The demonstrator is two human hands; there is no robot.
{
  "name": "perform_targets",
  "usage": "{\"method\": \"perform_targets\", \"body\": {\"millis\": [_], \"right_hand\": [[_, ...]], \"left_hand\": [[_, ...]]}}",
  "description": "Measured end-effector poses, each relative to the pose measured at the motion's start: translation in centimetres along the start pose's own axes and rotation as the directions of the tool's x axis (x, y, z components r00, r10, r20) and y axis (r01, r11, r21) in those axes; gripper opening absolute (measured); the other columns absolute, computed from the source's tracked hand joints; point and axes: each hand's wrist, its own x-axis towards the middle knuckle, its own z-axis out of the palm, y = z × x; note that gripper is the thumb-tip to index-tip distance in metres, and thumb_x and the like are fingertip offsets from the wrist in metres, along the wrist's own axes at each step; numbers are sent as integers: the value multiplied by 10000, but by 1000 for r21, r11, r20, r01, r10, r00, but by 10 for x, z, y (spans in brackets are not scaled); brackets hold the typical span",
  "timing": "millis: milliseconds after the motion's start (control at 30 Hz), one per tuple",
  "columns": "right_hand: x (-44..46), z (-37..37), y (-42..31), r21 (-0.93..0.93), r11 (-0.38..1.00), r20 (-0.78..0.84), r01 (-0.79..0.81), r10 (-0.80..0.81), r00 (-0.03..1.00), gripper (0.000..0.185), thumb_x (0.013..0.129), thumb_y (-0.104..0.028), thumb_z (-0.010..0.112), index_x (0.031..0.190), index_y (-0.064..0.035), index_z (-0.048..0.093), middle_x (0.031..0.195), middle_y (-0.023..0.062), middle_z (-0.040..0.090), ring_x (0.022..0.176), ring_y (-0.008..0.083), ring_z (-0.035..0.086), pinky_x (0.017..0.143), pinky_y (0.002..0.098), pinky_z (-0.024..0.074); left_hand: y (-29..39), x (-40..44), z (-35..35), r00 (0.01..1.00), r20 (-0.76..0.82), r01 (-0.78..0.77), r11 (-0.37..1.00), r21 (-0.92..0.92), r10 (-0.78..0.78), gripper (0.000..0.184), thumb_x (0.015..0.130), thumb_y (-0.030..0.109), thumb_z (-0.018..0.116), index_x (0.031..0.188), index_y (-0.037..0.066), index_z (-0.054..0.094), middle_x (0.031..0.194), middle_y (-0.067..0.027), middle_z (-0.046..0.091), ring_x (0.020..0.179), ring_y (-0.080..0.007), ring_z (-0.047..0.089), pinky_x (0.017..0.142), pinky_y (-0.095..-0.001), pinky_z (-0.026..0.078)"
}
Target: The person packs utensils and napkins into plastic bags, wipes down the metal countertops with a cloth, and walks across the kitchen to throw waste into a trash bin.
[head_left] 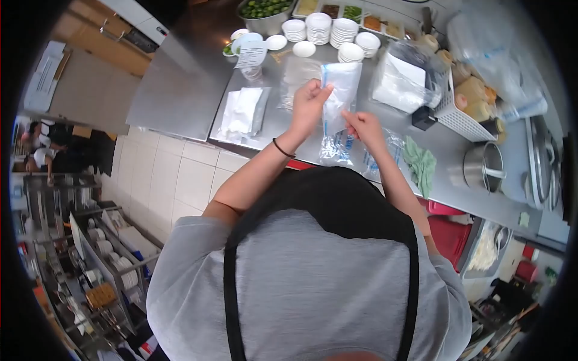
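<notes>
Above the steel counter I hold up a clear plastic bag with blue edging (pixel 344 81); something white shows through it. My left hand (pixel 311 103) pinches its left side, thumb against the plastic. Lower on the right, the fingers of my right hand (pixel 363 127) are closed at the bag's edge. Crumpled clear wrappers with blue print (pixel 336 150) lie below the bag. A clear packet (pixel 295 75) rests behind my left hand. Farther left, white folded sheets (pixel 242 111) lie on clear plastic. A green cloth (pixel 419 161) is to the right of my right hand.
Stacks of small white dishes (pixel 318 28) stand at the back beside a metal pot of green fruit (pixel 265 9). To the right are a white basket of bottles (pixel 457 111), a plastic-wrapped white stack (pixel 398 78) and a steel pot (pixel 475 165). People (pixel 45 144) are at the far left.
</notes>
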Motion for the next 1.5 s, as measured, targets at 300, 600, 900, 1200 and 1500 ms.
{"method": "perform_targets", "body": {"millis": [300,600,900,1200,1500], "right_hand": [[8,8,7,-8,993,121,119,-117,986,269,780,-270,624,703,-14,598,573,13,548,476,62,474,434,186,371],[51,115,8,-91,977,537,192,-114,836,268,822,-275,571,878,-14,597,757,39,588,656,95,558,583,209,462],[116,233,-9,-130,982,294,-137,170,940,456,789,-378,581,1037,3,548,983,116,582,880,222,579,733,332,466],[97,233,21,-98,922,58,374,-370,927,669,674,-314,712,1162,33,413,1058,182,537,976,255,536,813,340,430],[34,106,-66,82,822,-115,563,-554,825,748,669,-273,704,1234,7,303,1079,190,527,993,281,533,847,342,404]], "left_hand": [[49,5,-122,841,98,-215,163,963,531,249,709,29,584,952,68,616,707,-80,548,570,-204,565,554,-309,454],[-15,18,-160,955,-153,122,134,983,254,412,736,366,609,986,41,573,921,-214,543,815,-368,571,704,-409,480],[-64,22,-248,809,-526,581,492,649,-262,602,807,456,517,1024,-105,507,1022,-253,547,939,-303,549,819,-331,422],[-44,-13,-196,953,-95,225,880,-417,-289,373,849,119,508,1170,-33,395,1081,-137,525,995,-217,517,859,-336,421],[12,9,-71,995,10,94,923,-373,-97,394,875,83,404,1252,-5,326,1189,-128,448,1075,-222,458,901,-329,374]]}}
